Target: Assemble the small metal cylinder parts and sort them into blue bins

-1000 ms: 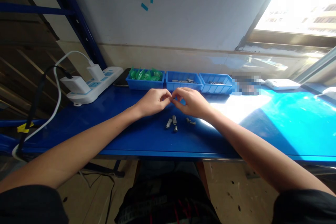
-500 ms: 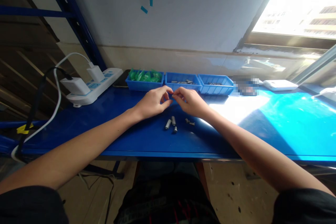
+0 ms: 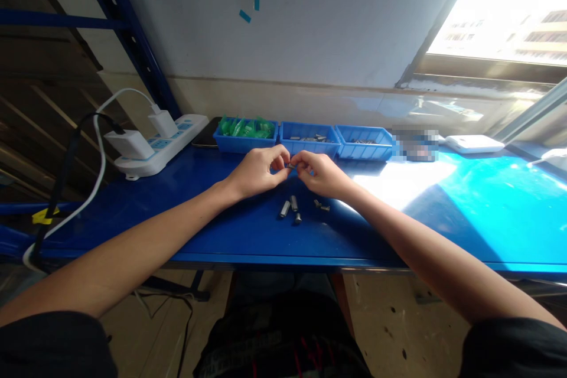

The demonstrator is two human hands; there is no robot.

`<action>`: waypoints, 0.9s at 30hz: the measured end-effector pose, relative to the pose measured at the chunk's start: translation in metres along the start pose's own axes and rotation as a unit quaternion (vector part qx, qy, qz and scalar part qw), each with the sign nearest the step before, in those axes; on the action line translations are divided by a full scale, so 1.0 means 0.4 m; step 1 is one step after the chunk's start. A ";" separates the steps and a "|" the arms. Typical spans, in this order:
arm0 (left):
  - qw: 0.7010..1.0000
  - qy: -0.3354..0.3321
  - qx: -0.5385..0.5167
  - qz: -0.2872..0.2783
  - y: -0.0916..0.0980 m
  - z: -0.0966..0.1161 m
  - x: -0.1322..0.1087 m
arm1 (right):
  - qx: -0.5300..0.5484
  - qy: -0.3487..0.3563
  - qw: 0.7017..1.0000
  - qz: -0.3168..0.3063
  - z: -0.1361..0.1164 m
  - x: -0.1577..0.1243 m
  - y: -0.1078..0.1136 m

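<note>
Head view. Left hand (image 3: 254, 174) and right hand (image 3: 326, 176) meet tip to tip, just above the blue desk (image 3: 239, 236). Fingers of both pinched together on a small metal piece (image 3: 290, 166), one end in each grip; most of it is covered, so I can't fairly say from here whether it is one part or two. Just below the hands, on the desk: two metal spacers (image 3: 284, 209) side by side, a larger screw (image 3: 298, 219) near their lower ends. To their right, under the right hand, two smaller screws (image 3: 325, 208) near each other.

Beyond the hands, three blue bins in a row: left bin (image 3: 245, 143) with green packets (image 3: 239, 127), middle bin (image 3: 305, 144) and right bin (image 3: 367, 153) with small metal parts. Far left, a white power strip (image 3: 128, 169), two plugs seated. Hard sunlight across the desk's right side
</note>
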State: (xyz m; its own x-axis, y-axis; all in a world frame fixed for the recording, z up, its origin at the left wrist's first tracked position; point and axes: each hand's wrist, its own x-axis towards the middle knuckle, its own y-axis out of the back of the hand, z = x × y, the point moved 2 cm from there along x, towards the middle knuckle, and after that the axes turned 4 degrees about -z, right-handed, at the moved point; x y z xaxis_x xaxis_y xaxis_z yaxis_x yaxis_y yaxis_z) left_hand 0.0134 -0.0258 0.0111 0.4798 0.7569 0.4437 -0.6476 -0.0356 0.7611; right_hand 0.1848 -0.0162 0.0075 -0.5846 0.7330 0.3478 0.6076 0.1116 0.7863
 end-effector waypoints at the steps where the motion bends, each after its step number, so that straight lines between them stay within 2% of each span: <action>1: 1.000 0.006 -0.001 0.000 -0.001 0.000 0.000 | -0.006 0.006 1.000 -0.005 0.000 -0.001 0.000; 9: 0.999 0.040 0.010 -0.028 0.000 0.008 0.000 | -0.084 0.070 0.994 0.017 -0.018 -0.008 0.007; 15: 0.998 0.041 0.006 -0.049 -0.003 0.007 -0.002 | -0.101 0.036 0.994 0.024 -0.017 -0.006 0.011; 27: 1.000 -0.004 -0.015 0.014 0.001 0.008 -0.002 | -0.025 -0.003 0.999 0.036 -0.002 0.004 0.005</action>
State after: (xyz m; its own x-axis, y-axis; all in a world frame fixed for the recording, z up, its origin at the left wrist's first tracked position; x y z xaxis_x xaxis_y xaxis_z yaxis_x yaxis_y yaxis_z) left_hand 0.0147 -0.0286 0.0123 0.4658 0.7511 0.4678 -0.6782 -0.0365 0.7340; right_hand 0.1846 -0.0153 0.0099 -0.5365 0.7424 0.4013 0.6210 0.0252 0.7834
